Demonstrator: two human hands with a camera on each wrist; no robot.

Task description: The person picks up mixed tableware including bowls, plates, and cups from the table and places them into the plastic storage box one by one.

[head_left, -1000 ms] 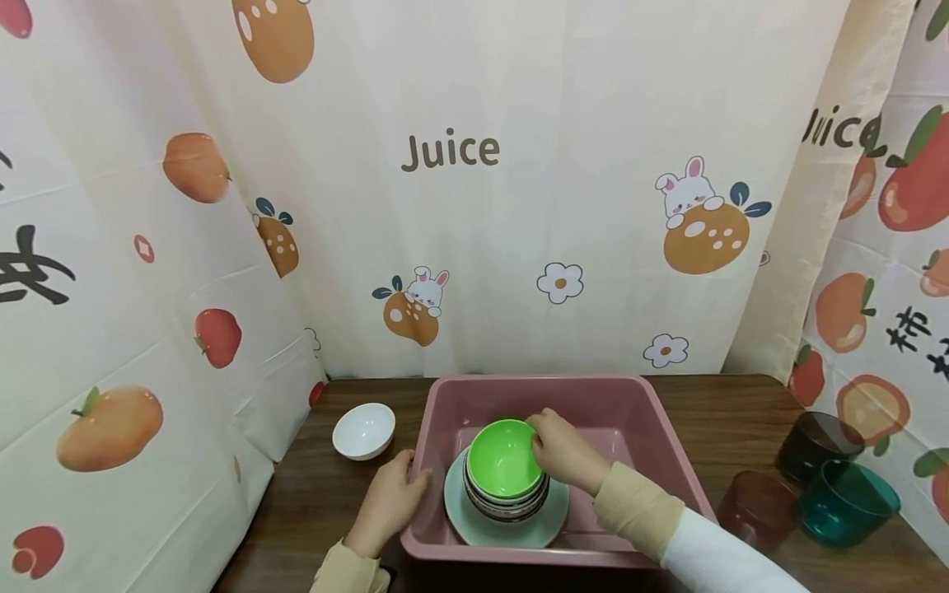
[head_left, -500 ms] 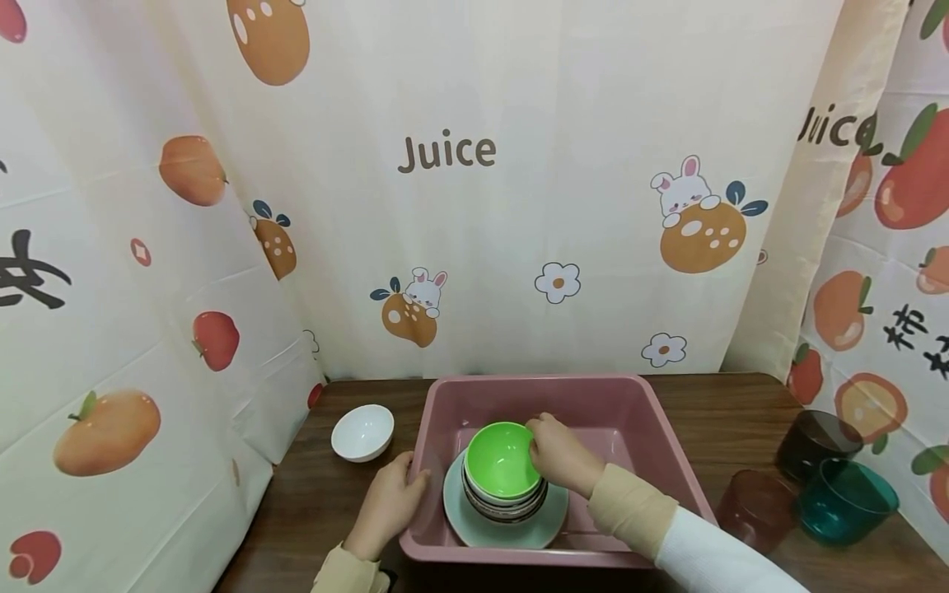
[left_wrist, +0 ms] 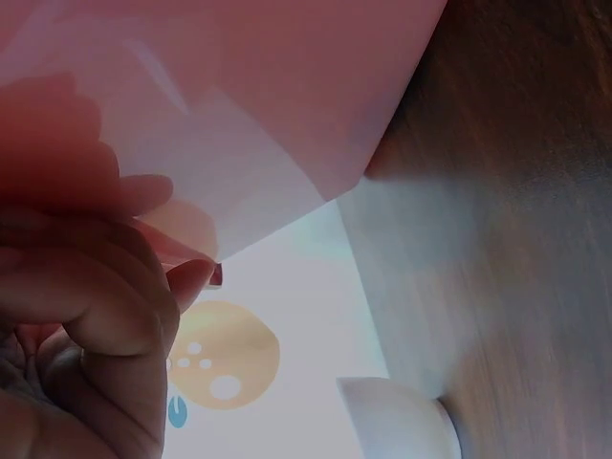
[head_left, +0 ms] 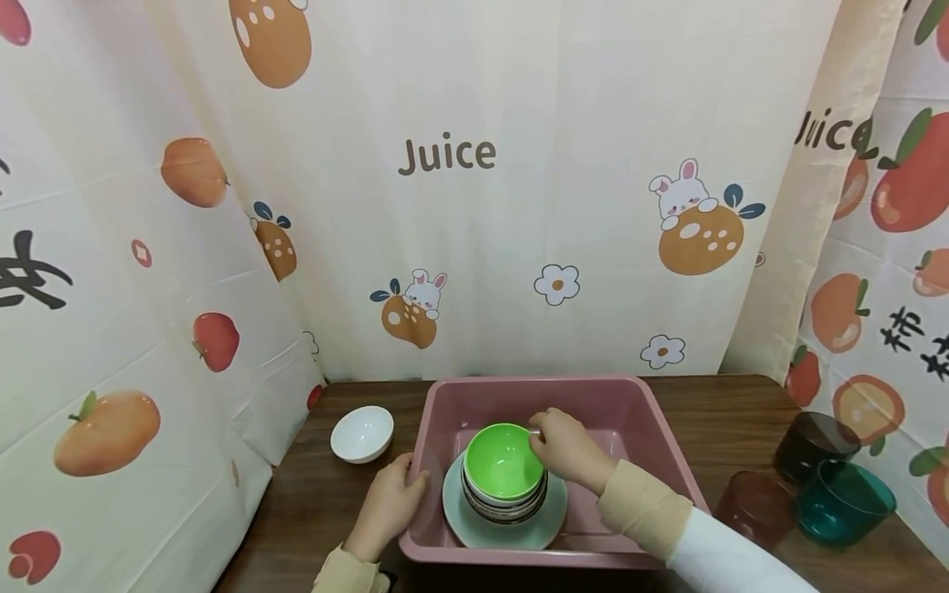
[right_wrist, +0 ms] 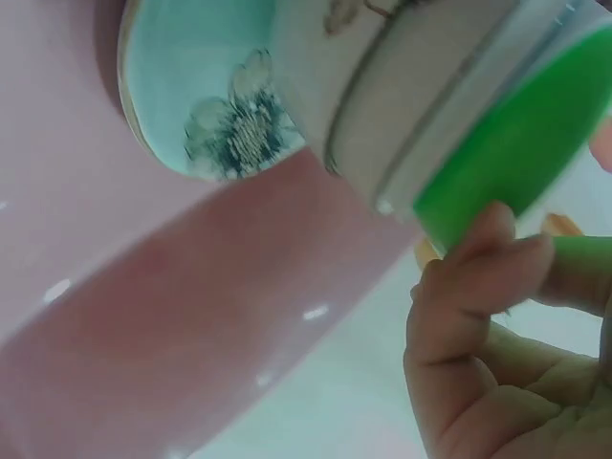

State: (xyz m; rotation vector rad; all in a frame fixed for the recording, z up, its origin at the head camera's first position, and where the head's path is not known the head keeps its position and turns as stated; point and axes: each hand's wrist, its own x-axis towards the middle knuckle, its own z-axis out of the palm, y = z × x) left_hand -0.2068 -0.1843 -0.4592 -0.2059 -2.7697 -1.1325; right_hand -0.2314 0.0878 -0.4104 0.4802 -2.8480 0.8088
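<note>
At the left wall of the pink basin (head_left: 511, 557), my left hand (head_left: 387, 504) grips the rim; in the left wrist view, its curled fingers (left_wrist: 115, 296) lie against the pink wall. A bright green bowl (head_left: 500, 461) tops a stack of bowls on a pale blue-green plate (head_left: 552, 515) inside the basin. My right hand (head_left: 569, 449) pinches the green bowl's right rim. The right wrist view has a fingertip (right_wrist: 490, 225) on the green bowl (right_wrist: 521, 143), above the white bowls (right_wrist: 382, 115) and flowered plate (right_wrist: 191, 105).
A small white bowl (head_left: 362, 434) stands on the wooden table (head_left: 296, 511) left of the basin. To the right are a dark cup (head_left: 814, 445), a reddish cup (head_left: 754, 506) and a teal cup (head_left: 845, 502), all see-through. Printed curtains (head_left: 474, 222) hang behind and beside the table.
My right hand has shifted slightly up and to the right at the green bowl's rim. My left hand and the stack look the same.
</note>
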